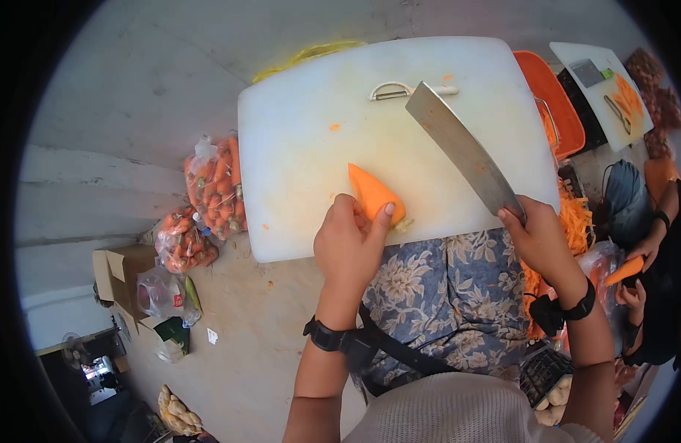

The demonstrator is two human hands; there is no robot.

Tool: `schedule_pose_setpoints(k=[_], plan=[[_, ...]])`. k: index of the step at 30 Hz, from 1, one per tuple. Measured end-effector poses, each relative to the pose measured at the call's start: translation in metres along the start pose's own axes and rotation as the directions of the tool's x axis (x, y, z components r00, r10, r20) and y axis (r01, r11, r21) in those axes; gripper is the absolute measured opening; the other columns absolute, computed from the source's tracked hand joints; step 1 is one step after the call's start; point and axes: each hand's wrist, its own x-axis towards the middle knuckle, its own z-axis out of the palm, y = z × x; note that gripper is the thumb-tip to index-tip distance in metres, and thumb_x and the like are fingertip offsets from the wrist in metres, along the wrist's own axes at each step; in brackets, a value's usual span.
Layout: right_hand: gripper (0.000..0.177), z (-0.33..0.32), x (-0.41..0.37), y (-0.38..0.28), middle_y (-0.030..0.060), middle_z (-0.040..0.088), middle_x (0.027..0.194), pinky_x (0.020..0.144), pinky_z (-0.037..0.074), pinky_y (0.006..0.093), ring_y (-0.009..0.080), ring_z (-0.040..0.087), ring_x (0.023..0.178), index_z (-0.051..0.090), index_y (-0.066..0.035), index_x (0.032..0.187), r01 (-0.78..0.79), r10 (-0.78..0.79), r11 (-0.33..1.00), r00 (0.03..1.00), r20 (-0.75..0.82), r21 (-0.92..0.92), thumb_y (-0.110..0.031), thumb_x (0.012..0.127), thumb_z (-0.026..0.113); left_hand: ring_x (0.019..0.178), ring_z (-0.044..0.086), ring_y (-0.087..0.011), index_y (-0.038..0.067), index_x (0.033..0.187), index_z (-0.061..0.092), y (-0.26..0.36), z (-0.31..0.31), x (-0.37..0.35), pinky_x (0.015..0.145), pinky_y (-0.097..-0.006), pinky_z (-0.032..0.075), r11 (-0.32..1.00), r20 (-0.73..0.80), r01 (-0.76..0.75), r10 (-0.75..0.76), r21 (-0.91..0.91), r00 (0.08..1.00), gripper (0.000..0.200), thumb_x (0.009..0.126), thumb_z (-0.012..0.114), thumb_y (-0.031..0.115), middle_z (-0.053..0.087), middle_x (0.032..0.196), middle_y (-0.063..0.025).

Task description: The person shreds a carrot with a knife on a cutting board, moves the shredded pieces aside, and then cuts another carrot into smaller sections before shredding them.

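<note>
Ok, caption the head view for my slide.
Left hand holds a peeled carrot on a cutting board; right hand holds a cleaver.

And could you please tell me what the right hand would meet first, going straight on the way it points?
With its cleaver leading, the right hand would probably meet the peeler on the cutting board first, though depth is unclear and it might pass above.
</note>
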Motion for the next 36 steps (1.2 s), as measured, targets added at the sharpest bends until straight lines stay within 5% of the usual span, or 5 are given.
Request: schedule_pose_setpoints(k=[2, 7, 10, 32, 36], plan=[[0.028, 0.000, -0.001, -0.004, 0.0231, 0.057, 0.064, 0.058, 0.044, 0.0448, 0.0397, 0.058, 0.061, 0.058, 0.006, 0.083, 0.037, -0.038, 0.998, 0.999, -0.004, -0.047, -0.021, 0.091, 0.058, 0.084, 0.060, -0.0207, 0.003, 0.098, 0.056, -0.006, -0.002, -0.002, 0.056, -0.0340, 0.049, 0.999, 0.094, 0.030, -0.027, -0.029, 0.995, 0.046, 0.074, 0.080, 0.034, 0.058, 0.097, -0.0106], [0.026, 0.000, 0.001, -0.004, 0.0249, 0.058, 0.066, 0.062, 0.045, 0.0480, 0.0433, 0.058, 0.065, 0.059, 0.005, 0.083, 0.103, -0.103, 0.988, 0.995, 0.009, -0.111, -0.020, 0.091, 0.058, 0.092, 0.060, -0.0280, 0.004, 0.111, 0.056, 0.006, -0.017, 0.012, 0.078, -0.0408, 0.051, 0.784, -0.253, -0.546, 0.616, 0.297, 0.746, 0.049, 0.072, 0.080, 0.021, 0.062, 0.102, -0.0132], [0.026, 0.004, -0.001, -0.003, 0.0249, 0.058, 0.066, 0.063, 0.046, 0.0486, 0.0437, 0.058, 0.066, 0.059, 0.005, 0.084, 0.097, -0.101, 0.989, 0.994, -0.030, -0.110, -0.020, 0.091, 0.057, 0.095, 0.059, -0.0315, 0.004, 0.111, 0.058, 0.000, -0.009, 0.022, 0.085, -0.0417, 0.048, 0.830, 0.012, -0.556, 0.557, -0.037, 0.831, 0.052, 0.068, 0.082, 0.019, 0.061, 0.102, -0.0140], [0.019, 0.000, -0.041, -0.068, 0.0187, 0.063, 0.068, 0.061, 0.050, 0.0460, 0.0367, 0.064, 0.066, 0.062, -0.003, 0.093, 0.427, -0.429, 0.902, 0.874, -0.227, -0.061, -0.021, 0.093, 0.056, 0.093, 0.059, -0.0299, 0.000, 0.103, 0.062, -0.009, 0.042, -0.017, 0.082, -0.0375, 0.050, 0.845, -0.384, -0.531, 0.472, -0.059, 0.794, 0.039, 0.072, 0.080, 0.015, 0.057, 0.101, -0.0143], [0.019, 0.021, -0.023, -0.052, 0.0207, 0.063, 0.069, 0.063, 0.050, 0.0479, 0.0394, 0.063, 0.067, 0.059, 0.000, 0.089, 0.294, -0.299, 0.944, 0.954, -0.007, -0.150, -0.019, 0.092, 0.055, 0.094, 0.059, -0.0299, 0.000, 0.101, 0.062, -0.010, 0.043, -0.016, 0.082, -0.0378, 0.049, 0.838, -0.378, -0.540, 0.476, -0.078, 0.794, 0.037, 0.071, 0.080, 0.015, 0.057, 0.101, -0.0140]])
